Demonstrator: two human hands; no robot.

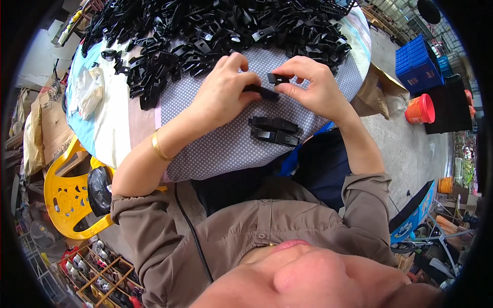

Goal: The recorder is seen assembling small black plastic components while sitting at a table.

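Observation:
Over the round table's dotted grey cloth (215, 149), my left hand (222, 92) is closed on a dark elongated plastic part (264, 92), partly hidden by the fingers. Just to its right, my right hand (316, 87) pinches a small black plastic piece (276, 78) between thumb and forefinger. The two pieces are close together; whether they touch I cannot tell. Two black plastic parts, a farther one (272, 123) and a nearer one (275, 136), lie side by side near the table's front edge. A big heap of similar black parts (205, 38) covers the far side.
A clear plastic bag (90, 92) lies at the table's left. A yellow plastic chair (67, 195) holding a black bag (99, 190) stands at the left. To the right are a brown paper sack (377, 92), a red bucket (420, 109) and a blue crate (417, 61).

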